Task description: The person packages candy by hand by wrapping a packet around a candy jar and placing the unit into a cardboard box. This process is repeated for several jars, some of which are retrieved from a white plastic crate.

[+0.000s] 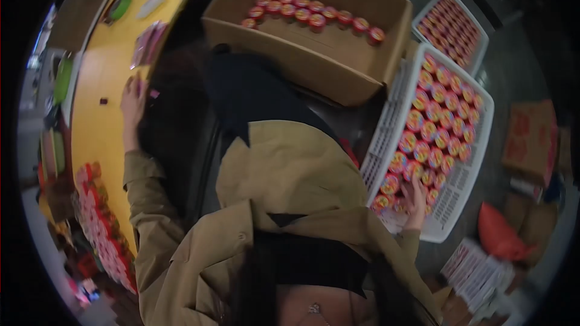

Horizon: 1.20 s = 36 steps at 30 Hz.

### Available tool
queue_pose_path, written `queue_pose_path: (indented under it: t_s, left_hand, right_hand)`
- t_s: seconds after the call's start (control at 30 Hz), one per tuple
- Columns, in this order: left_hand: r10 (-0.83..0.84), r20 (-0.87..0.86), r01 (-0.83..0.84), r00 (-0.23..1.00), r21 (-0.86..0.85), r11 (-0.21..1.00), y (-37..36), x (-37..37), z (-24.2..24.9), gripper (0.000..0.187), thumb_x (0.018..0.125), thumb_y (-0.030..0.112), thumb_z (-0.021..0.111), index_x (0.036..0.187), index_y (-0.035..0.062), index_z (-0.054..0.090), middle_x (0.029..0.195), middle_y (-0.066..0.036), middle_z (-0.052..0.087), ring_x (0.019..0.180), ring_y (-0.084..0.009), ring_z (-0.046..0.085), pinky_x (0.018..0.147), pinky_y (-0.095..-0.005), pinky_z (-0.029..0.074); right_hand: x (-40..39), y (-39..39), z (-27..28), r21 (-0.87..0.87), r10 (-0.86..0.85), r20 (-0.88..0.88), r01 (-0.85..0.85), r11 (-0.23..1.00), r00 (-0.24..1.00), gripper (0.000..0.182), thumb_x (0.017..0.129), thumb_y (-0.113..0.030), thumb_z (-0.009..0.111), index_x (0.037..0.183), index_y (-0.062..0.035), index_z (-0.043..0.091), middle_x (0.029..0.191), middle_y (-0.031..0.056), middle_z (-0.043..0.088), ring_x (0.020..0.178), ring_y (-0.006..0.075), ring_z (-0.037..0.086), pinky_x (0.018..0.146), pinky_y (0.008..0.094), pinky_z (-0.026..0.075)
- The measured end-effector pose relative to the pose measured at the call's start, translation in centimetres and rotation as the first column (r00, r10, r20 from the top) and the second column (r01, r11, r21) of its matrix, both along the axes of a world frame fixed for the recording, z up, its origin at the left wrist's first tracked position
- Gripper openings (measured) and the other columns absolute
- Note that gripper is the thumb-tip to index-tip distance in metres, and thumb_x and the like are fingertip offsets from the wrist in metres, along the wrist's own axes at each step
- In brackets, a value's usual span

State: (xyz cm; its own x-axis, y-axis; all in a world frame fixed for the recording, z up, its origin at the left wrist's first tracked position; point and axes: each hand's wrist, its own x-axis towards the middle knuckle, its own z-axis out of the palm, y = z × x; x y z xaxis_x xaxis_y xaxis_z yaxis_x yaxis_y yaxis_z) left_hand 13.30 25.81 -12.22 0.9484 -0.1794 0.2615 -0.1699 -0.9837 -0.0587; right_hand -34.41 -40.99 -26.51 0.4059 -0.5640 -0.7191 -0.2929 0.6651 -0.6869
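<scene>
My left hand [132, 101] is at the edge of the yellow table [99, 118], fingers bent together. Something pinkish shows at the fingertips, too blurred to name. Just beyond it lie flat pink packets [148, 45], and a small pink scrap [154, 93] is beside the hand. On the other side, my right hand [415, 202] reaches into a white plastic basket [488, 118] with its fingers apart. They touch the small red tubs with colourful lids [428, 130] standing in rows there. No tub is visibly lifted.
An open cardboard box [314, 63] ahead holds several red tubs [302, 15]. Behind the basket stands another white basket [417, 24] of tubs. More tubs [106, 229] line the table at left. A red bag [500, 232] and a printed carton [527, 139] lie at right.
</scene>
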Motion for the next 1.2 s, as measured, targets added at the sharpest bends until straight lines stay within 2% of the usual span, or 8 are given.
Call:
queue_pose_path:
  t_s: [0.17, 0.43, 0.53, 0.57, 0.7, 0.87, 1.03, 1.2]
  left_hand:
    - [0.185, 0.094, -0.157, 0.978, -0.246, 0.956, -1.7, -2.1, 0.3, 0.044, 0.089, 0.042, 0.048, 0.123, 0.0145, 0.053, 0.121, -0.018, 0.052, 0.108, -0.0303, 0.052, 0.091, -0.0363, 0.041]
    - [0.249, 0.277, -0.095, 0.928, -0.471, 0.877, -3.7, -3.8, 1.4, 0.015, 0.080, 0.014, 0.065, 0.089, 0.0033, 0.066, 0.090, -0.013, 0.063, 0.081, -0.0250, 0.060, 0.074, -0.0317, 0.047]
    - [0.417, 0.055, -0.257, 0.907, -0.711, 0.655, -2.3, -3.8, 0.0, 0.021, 0.081, 0.017, 0.064, 0.084, -0.0027, 0.055, 0.082, -0.014, 0.058, 0.077, -0.0266, 0.058, 0.073, -0.0339, 0.045]
    - [0.342, 0.166, -0.296, 0.925, -0.248, 0.922, -1.5, -3.6, 1.1, 0.029, 0.083, 0.021, 0.064, 0.091, -0.0048, 0.053, 0.082, -0.016, 0.057, 0.079, -0.0286, 0.056, 0.074, -0.0373, 0.044]
    - [0.699, 0.238, -0.663, 0.675, -0.221, 0.715, -3.4, -4.7, 1.7, 0.034, 0.083, 0.022, 0.064, 0.102, -0.0054, 0.058, 0.086, -0.016, 0.056, 0.082, -0.0273, 0.056, 0.075, -0.0368, 0.043]
    - [0.634, 0.020, -0.549, 0.773, -0.480, 0.684, -2.7, -6.3, 0.1, 0.024, 0.088, 0.013, 0.056, 0.106, -0.0030, 0.059, 0.090, -0.010, 0.055, 0.082, -0.0164, 0.053, 0.074, -0.0260, 0.043]
    - [0.461, 0.255, -0.347, 0.850, -0.386, 0.855, -3.3, -6.7, -0.1, 0.018, 0.091, 0.009, 0.051, 0.105, -0.0014, 0.057, 0.092, -0.006, 0.053, 0.081, -0.0127, 0.051, 0.073, -0.0239, 0.043]
    - [0.372, 0.130, -0.134, 0.919, -0.784, 0.606, -9.6, -5.5, 1.7, 0.023, 0.092, 0.006, 0.047, 0.115, 0.0055, 0.042, 0.091, -0.006, 0.049, 0.079, -0.0115, 0.049, 0.070, -0.0237, 0.044]
  right_hand:
    - [5.0, -0.6, 6.4, -0.834, -0.078, -0.548, -0.538, 0.125, 0.833, 0.046, 0.078, -0.030, 0.071, 0.106, 0.0031, 0.058, 0.087, 0.0094, 0.060, 0.076, 0.0151, 0.057, 0.065, 0.0262, 0.046]
    - [32.6, 8.2, 10.4, -0.863, 0.548, -0.027, -0.297, 0.410, 0.836, 0.032, 0.079, -0.011, 0.069, 0.105, -0.0007, 0.057, 0.082, 0.0026, 0.057, 0.073, 0.0080, 0.053, 0.065, 0.0190, 0.044]
    - [42.4, 8.5, 6.6, -0.851, 0.672, -0.192, -0.462, 0.248, 0.715, 0.028, 0.075, -0.018, 0.073, 0.094, -0.0006, 0.061, 0.072, 0.0027, 0.055, 0.066, 0.0073, 0.052, 0.060, 0.0215, 0.044]
    - [45.6, 7.7, 5.4, -0.834, 0.678, -0.346, -0.544, 0.095, 0.649, 0.035, 0.073, -0.026, 0.074, 0.094, -0.0011, 0.061, 0.072, 0.0050, 0.057, 0.067, 0.0100, 0.055, 0.061, 0.0240, 0.046]
    - [56.0, 2.2, -6.8, -0.545, 0.608, -0.644, -0.836, 0.060, 0.464, 0.053, 0.068, -0.033, 0.076, 0.107, -0.0046, 0.056, 0.082, 0.0124, 0.064, 0.079, 0.0233, 0.063, 0.073, 0.0342, 0.049]
    - [61.6, 6.0, -14.1, -0.532, 0.526, -0.761, -0.829, -0.173, 0.380, 0.077, 0.068, -0.025, 0.073, 0.133, -0.0142, 0.034, 0.124, 0.0241, 0.043, 0.108, 0.0387, 0.050, 0.088, 0.0436, 0.045]
    - [65.6, 8.7, -15.5, -0.298, 0.447, -0.880, -0.921, -0.250, 0.163, 0.081, 0.069, -0.017, 0.070, 0.136, -0.0217, 0.026, 0.127, 0.0212, 0.034, 0.112, 0.0377, 0.047, 0.086, 0.0430, 0.047]
    - [63.1, 6.5, -14.4, -0.328, 0.427, -0.892, -0.860, -0.391, 0.147, 0.081, 0.061, -0.023, 0.077, 0.130, -0.0159, 0.036, 0.121, 0.0192, 0.040, 0.099, 0.0357, 0.055, 0.084, 0.0441, 0.048]
